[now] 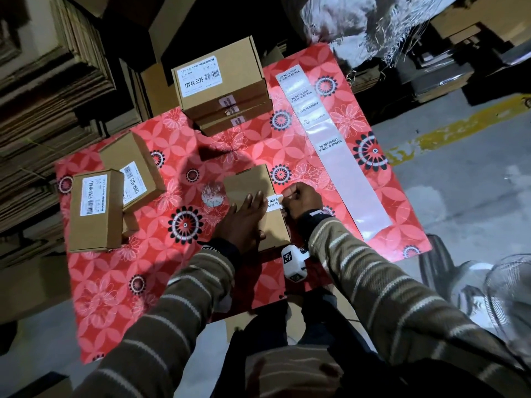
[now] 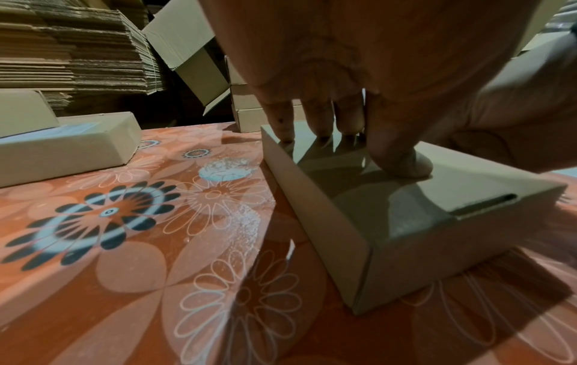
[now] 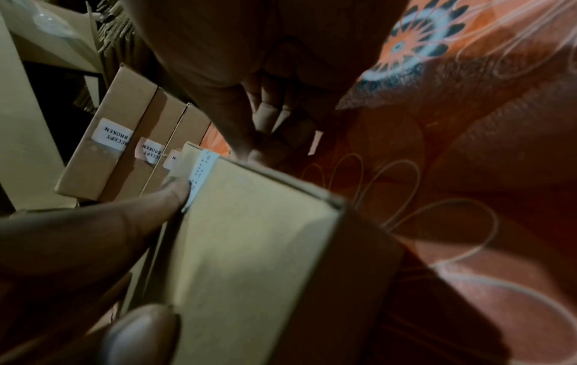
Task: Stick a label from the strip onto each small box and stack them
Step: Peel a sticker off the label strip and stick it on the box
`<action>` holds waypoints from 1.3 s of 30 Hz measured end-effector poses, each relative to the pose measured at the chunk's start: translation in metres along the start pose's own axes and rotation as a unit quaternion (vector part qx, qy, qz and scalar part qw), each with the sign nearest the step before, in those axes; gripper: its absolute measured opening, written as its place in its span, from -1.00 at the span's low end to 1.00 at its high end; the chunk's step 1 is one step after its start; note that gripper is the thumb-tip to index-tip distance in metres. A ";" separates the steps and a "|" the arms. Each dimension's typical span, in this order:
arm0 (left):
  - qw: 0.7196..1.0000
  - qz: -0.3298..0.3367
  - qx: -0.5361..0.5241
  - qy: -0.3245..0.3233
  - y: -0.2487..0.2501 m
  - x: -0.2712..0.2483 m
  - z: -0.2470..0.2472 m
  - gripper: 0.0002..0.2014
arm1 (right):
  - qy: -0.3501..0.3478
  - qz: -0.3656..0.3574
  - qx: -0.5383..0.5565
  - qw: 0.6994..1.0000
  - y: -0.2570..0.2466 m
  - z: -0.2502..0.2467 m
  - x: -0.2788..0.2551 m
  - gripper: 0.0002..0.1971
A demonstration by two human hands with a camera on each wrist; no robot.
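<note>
Left hand lies flat, fingers straight, pressing the near box; right hand pinches a label at its right edge.

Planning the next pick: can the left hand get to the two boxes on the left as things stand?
Probably yes, once freed. The left hand presses flat on the box being labelled; the two boxes lie to its left, with only bare tablecloth between.
</note>
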State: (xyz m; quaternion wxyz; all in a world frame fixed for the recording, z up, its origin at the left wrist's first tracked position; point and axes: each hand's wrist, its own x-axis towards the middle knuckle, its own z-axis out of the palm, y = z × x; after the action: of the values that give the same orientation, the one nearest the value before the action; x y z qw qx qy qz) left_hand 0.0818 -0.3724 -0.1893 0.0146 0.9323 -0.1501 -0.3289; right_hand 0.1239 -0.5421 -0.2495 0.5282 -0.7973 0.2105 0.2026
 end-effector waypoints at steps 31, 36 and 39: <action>0.999 -0.006 -0.031 0.011 0.000 0.001 0.006 -0.14 | -0.076 -0.096 0.001 0.992 0.010 -0.004 0.000 -0.88; 1.000 -0.005 -0.022 0.010 0.001 0.001 0.004 -0.14 | -0.075 -0.110 -0.015 0.991 0.005 -0.007 -0.005 -0.90; 1.000 -0.004 -0.017 0.015 -0.001 0.002 0.006 -0.14 | -0.071 -0.113 -0.016 0.991 0.003 -0.009 -0.007 -0.93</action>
State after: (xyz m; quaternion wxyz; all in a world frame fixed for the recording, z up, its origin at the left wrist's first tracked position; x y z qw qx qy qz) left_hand 0.0797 -0.3717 -0.1947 0.0312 0.9373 -0.1407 -0.3173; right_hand 0.1171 -0.5505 -0.2445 0.5487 -0.8079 0.0779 0.2004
